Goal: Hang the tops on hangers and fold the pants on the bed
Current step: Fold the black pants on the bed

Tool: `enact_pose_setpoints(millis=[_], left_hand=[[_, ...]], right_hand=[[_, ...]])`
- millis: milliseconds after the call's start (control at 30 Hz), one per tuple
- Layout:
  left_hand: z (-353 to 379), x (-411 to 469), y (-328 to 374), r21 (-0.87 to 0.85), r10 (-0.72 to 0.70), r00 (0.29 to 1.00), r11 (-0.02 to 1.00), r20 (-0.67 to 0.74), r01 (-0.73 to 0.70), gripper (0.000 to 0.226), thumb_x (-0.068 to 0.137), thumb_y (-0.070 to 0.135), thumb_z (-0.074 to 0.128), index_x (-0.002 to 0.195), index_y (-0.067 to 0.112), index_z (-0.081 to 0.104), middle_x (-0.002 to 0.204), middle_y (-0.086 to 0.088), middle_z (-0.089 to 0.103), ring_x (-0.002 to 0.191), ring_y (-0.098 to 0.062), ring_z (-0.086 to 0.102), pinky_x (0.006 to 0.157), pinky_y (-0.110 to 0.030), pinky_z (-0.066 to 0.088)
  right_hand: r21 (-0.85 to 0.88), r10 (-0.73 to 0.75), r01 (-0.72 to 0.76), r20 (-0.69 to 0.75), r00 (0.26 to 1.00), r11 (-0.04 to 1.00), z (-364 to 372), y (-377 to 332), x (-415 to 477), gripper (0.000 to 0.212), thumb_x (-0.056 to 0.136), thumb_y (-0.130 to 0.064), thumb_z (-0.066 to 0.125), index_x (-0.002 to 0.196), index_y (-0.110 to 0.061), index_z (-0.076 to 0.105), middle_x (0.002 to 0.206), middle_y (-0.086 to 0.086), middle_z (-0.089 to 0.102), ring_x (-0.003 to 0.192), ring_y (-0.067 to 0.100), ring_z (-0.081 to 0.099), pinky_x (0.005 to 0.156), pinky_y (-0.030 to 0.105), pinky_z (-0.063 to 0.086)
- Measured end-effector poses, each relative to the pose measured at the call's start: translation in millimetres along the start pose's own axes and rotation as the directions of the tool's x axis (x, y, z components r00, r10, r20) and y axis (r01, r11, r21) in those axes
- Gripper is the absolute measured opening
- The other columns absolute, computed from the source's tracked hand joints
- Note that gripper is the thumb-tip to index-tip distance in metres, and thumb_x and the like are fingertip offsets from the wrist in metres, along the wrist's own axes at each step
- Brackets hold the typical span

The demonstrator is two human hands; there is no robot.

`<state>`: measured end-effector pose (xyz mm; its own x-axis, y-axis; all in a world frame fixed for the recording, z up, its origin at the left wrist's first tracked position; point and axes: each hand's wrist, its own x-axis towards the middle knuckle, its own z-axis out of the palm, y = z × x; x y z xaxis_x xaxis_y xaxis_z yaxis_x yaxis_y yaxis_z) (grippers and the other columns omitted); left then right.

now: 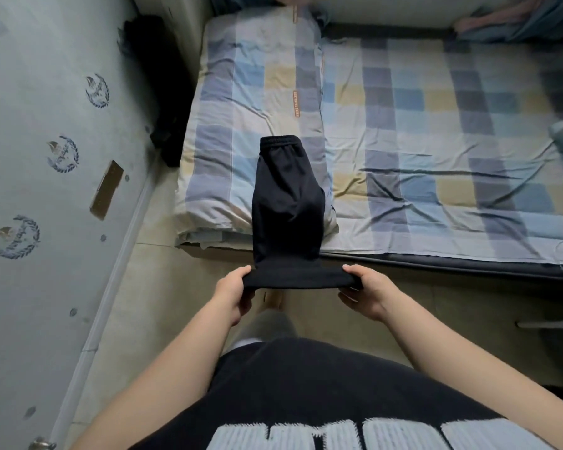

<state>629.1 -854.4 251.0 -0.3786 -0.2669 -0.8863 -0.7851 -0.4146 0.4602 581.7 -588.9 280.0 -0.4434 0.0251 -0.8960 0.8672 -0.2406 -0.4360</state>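
Head cam: black pants stretched from the bed to both hands.
Grip: left hand and right hand each clamp one corner of the near folded end, thumbs on top, fingers curled under. Waistband end lies on the folded checked quilt at the bed's left side; the near end hangs over the floor.

A: What sort of place is shown?
B: Bedroom in a home. A bed w/ checked sheet is seen, folded quilt laid on its left end.
A: Anything else?
B: Crest-patterned wallpaper & tiled floor are seen beside it.
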Motion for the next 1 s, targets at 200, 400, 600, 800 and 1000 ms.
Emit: enact_pose_setpoints(millis=[200,400,600,800,1000], left_hand=[[45,51,145,-0.076,-0.03,0.998,0.997,0.053,0.034,0.012,0.095,0.032,0.061,0.09,0.021,0.062,0.063,0.003,0.061,0.051,-0.012,0.052,0.038,-0.018,0.038],[99,119,279,-0.024,-0.058,0.996,0.998,0.07,0.06,0.023,0.097,0.03,0.055,0.076,0.021,0.057,0.054,0.004,0.054,0.046,-0.01,0.047,0.04,-0.018,0.032],[153,219,362,-0.032,-0.079,0.997,0.996,0.017,0.08,0.014,0.096,0.03,0.054,0.085,0.021,0.056,0.07,0.001,0.057,0.046,-0.01,0.047,0.041,-0.015,0.035],[203,336,395,-0.033,-0.018,0.998,0.999,-0.059,0.016,0.012,0.094,0.031,0.056,0.089,0.022,0.062,0.077,0.003,0.066,0.058,-0.01,0.057,0.049,-0.021,0.039],[228,424,373,-0.015,0.032,0.999,0.999,-0.002,-0.032,0.032,0.102,0.044,0.049,0.127,0.026,0.059,0.114,0.006,0.072,0.092,-0.012,0.07,0.066,-0.027,0.047]], right_hand=[[0.024,0.041,-0.041,0.003,0.999,0.999,78,-131,56,0.011,0.097,-0.017,0.056,0.087,-0.014,0.058,0.082,0.006,0.059,0.072,0.019,0.057,0.067,0.03,0.047],[0.06,0.032,-0.03,-0.033,0.999,0.998,146,-256,125,0.014,0.098,-0.022,0.056,0.085,-0.017,0.058,0.083,0.004,0.058,0.073,0.016,0.06,0.072,0.031,0.05],[0.095,0.052,-0.045,-0.073,0.996,0.994,191,-338,223,0.013,0.097,-0.028,0.059,0.089,-0.019,0.058,0.087,0.004,0.061,0.075,0.016,0.063,0.069,0.033,0.051],[0.107,0.074,-0.069,-0.043,0.996,0.992,229,-369,354,0.012,0.098,-0.029,0.058,0.096,-0.017,0.058,0.09,0.003,0.064,0.079,0.015,0.065,0.069,0.032,0.052],[0.016,0.093,-0.095,0.103,0.99,0.995,229,-358,456,0.019,0.098,-0.029,0.058,0.115,-0.021,0.06,0.118,0.001,0.071,0.108,0.02,0.066,0.089,0.038,0.051]])
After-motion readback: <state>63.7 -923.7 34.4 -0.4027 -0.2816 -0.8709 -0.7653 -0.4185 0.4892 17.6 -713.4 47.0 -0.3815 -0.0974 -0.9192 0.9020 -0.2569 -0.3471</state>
